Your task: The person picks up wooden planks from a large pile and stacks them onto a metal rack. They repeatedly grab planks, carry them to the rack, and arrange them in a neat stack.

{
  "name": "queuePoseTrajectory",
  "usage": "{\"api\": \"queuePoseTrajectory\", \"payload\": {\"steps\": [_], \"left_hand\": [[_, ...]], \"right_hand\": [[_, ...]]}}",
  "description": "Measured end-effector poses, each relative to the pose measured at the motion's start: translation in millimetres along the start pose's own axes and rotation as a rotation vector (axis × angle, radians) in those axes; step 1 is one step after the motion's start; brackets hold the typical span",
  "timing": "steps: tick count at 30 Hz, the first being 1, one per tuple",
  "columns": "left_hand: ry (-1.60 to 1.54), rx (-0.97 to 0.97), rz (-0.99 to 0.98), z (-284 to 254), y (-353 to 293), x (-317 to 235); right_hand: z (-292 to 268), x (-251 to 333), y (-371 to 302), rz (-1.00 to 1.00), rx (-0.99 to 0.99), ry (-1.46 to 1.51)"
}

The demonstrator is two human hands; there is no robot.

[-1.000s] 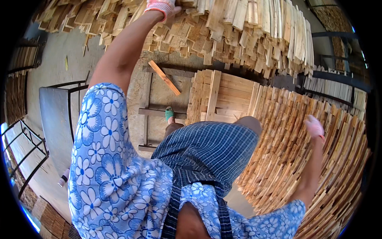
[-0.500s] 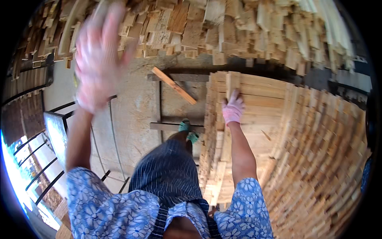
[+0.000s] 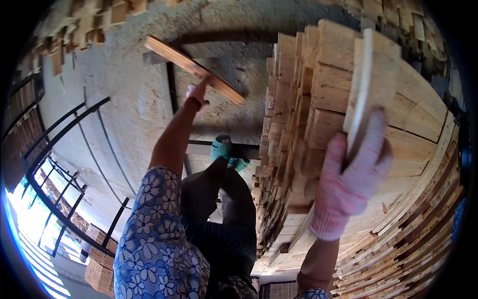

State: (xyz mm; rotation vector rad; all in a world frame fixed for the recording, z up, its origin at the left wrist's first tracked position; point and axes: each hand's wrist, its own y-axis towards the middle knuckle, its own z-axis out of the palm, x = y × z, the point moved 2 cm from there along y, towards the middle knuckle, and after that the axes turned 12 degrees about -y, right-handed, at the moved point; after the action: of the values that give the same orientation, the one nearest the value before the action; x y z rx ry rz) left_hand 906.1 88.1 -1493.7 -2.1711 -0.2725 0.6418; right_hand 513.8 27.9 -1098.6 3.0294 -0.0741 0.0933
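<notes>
Bent low, I reach my left hand (image 3: pixel 197 93), in a pink-and-white glove, to a reddish-brown wooden slat (image 3: pixel 226 91). Its fingers close over the slat near the middle; their tips are partly hidden. The slat lies slantwise at floor level, across dark bars. My right hand (image 3: pixel 351 187), gloved the same way, is at the top of a wood stack on the right. Thumb and fingers straddle a narrow pale wooden strip (image 3: pixel 366 74), gripping it from both sides. The strip runs under the palm toward me.
The wood stack (image 3: pixel 328 104) rises close on my right, with more layered boards (image 3: pixel 398 254) beyond. Further piled wood (image 3: pixel 87 25) lines the far side. A black metal frame (image 3: pixel 52 144) stands at left. My green shoes (image 3: pixel 221 147) are on the concrete floor (image 3: pixel 117 82).
I have bent down closer to the floor. My left hand has dropped from up high at the far left to the slat. The right hand remains at the stack, now larger in view.
</notes>
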Motion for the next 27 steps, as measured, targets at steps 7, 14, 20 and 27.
{"api": "queuePoseTrajectory", "payload": {"steps": [7,14,20,27], "left_hand": [[-1.603,-0.197,-0.304,-2,43,-8],[-2.062,-0.023,-0.104,-62,-148,-118],[-1.857,0.172,0.131,-117,-434,-289],[-0.740,0.194,0.380,-164,-463,-411]], "right_hand": [[-7,2,-1,0.037,0.000,0.032],[-14,-1,-3,0.055,0.092,-0.175],[-18,-3,-4,0.083,0.095,-0.100],[11,-18,0,0.160,0.112,0.122]]}}
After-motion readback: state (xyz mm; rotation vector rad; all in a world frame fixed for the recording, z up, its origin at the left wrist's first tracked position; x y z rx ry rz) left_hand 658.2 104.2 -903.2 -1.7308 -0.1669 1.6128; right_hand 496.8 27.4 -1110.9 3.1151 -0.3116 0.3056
